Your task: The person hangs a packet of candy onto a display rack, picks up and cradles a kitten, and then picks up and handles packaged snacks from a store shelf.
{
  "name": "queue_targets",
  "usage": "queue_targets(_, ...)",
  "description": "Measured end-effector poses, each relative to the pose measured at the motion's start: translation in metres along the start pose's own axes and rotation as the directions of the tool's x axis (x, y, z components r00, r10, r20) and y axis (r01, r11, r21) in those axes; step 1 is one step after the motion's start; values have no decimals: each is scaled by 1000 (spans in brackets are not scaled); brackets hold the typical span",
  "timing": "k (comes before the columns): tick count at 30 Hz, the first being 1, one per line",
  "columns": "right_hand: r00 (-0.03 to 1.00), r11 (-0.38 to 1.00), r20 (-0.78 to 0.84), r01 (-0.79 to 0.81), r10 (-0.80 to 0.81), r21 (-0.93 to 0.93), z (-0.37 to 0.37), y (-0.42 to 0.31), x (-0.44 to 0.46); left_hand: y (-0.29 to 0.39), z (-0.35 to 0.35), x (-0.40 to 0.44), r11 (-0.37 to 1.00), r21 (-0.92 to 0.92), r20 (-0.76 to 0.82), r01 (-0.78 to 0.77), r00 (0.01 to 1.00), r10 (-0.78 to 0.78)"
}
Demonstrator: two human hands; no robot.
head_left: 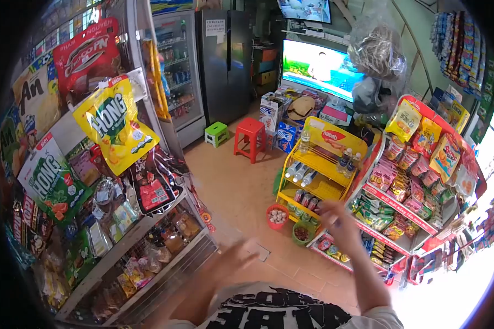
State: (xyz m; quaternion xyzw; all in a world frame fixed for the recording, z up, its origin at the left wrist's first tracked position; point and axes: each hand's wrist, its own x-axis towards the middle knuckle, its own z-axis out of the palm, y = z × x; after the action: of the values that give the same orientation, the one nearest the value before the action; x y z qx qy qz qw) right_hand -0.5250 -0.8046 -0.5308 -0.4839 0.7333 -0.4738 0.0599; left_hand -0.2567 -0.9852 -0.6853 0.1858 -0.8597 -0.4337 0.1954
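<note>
My left hand [233, 262] is held low in front of my body over the tiled floor, slightly blurred, fingers stretched out and nothing in them. Farther right, my right hand [337, 222] is raised before the lower part of a yellow wire rack [313, 159]. Motion smears its fingers, and I cannot tell whether it touches the rack. Bottles [299, 172] lie on the rack's middle shelf, with cans below. Near its foot stand a red basket [278, 223] of pale bulbs, perhaps garlic, and a green basket [302, 242] of small reddish items.
Snack bags [115, 123] hang on a shelf unit at left. A red-edged snack rack [400, 211] stands at right. Behind are a red stool [250, 137], a green stool [217, 133], a fridge [225, 66], a drinks cooler [173, 71] and a lit television [318, 66].
</note>
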Motion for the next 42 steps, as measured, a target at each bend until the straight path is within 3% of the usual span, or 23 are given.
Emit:
queue_targets(1,938,977,296,-137,182,-165,26,38,-8,-54,32,-17,995,34,153,93,984,-97)
queue_targets(2,649,765,526,-138,550,-629,57,112,-30,-108,64,-46,984,107,333,144,927,-172)
queue_targets(4,223,687,690,101,689,-719,110,201,-89,-195,106,-109,959,237,655,157,703,-277)
queue_targets(5,-9,696,713,227,701,-681,136,245,-118,-174,94,-106,952,214,668,217,679,-305)
queue_targets(6,-41,693,696,153,717,-705,160,280,-150,-150,79,-101,941,194,680,276,654,-332)
queue_targets(7,-47,695,697,156,715,-702,161,270,-152,-132,68,-97,910,155,709,385,598,-374)
queue_targets(9,324,919,860,-128,395,-373,154,236,-169,-174,75,-107,937,77,727,340,624,-286)
queue_targets(10,307,921,868,-127,390,-368,153,228,-167,-194,80,-112,957,-2,732,289,653,-196)
queue_targets(13,402,869,772,-176,493,-463,153,195,-135,-206,83,-106,952,-80,724,294,674,-147)
queue_targets(14,369,880,800,-150,473,-451,157,203,-135,-197,77,-106,939,-85,705,333,686,-179)
queue_targets(17,718,916,568,-310,401,-255,159,229,-135,-178,68,-95,920,-91,701,381,681,-213)
queue_targets(18,710,923,590,-294,385,-248,163,251,-145,-183,71,-91,893,-54,763,446,596,-251)
queue_targets(19,710,867,539,-491,453,-82,168,291,-162,-185,71,-87,865,-12,819,502,501,-279)
queue_targets(20,688,754,497,-650,529,98,168,332,-181,-180,68,-82,858,-12,810,513,509,-292)
queue_targets(23,309,415,570,-907,762,-64,148,437,-249,-163,68,-72,791,63,780,608,464,-419)
queue_targets(24,248,378,580,-919,776,-112,152,450,-255,-166,74,-74,779,101,722,619,493,-486)
queue_targets(29,78,385,691,-872,718,-302,206,464,-250,-132,84,-54,686,130,634,716,472,-612)
queue_targets(31,48,426,731,-838,680,-341,207,470,-238,-173,127,-69,431,-196,661,881,443,-606)
queue_targets(35,57,511,766,-775,641,-370,207,514,-194,-155,138,-75,241,-421,514,874,449,-731)
queue_targets(37,129,567,759,-745,638,-350,207,556,-163,-135,145,-89,153,-682,234,715,411,-881)
queue_targets(38,194,625,760,-708,620,-329,203,580,-148,-129,147,-96,154,-673,233,723,405,-884)
queue_targets(39,272,690,748,-648,606,-323,201,609,-131,-126,154,-108,108,-668,179,736,300,-937)
queue_targets(42,622,939,703,-236,345,-251,219,701,-84,-105,169,-145,-6,-651,129,759,103,-986)
